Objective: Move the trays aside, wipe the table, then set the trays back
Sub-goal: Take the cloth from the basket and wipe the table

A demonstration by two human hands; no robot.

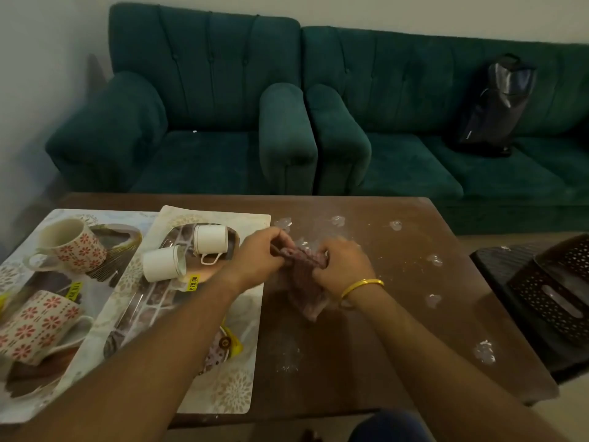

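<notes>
While the cleaning hasn't really got going yet, the setup's pretty readable from where I'm standing. Far left of the table (398, 212) there's one tray (19, 269) with two red-flower mugs tipped over on it, the upper mug (71, 244) and the lower mug (35, 323). A second tray (223, 387) sits just beside it, overlapping its edge a bit and angled, long side running from the near edge toward the sofa (414, 106). It carries two white cups (188, 253) lying on their sides.

Next along, the left hand (258, 260) is clenched on one end of a reddish cloth (302, 282), hovering right over the inner edge of that second tray. The right hand (341, 266), gold bangle (361, 287) on the wrist, grips the other end. Looks like the cloth is being bunched or folded between them; it hangs off the tabletop, I think.

The bit that matters: the mess is all to the right. Whitish blobs (484, 350) and smears are scattered over the bare brown half, curving from the far edge to the near right corner. So the wiping ground lies off the right hand's side, and that hand is the nearer one to sweep it. The trays are both left of the hands, out of the way, so I'd guess step one is done.

Far right there's a dark perforated basket (554, 291) on a stool, off the table.
</notes>
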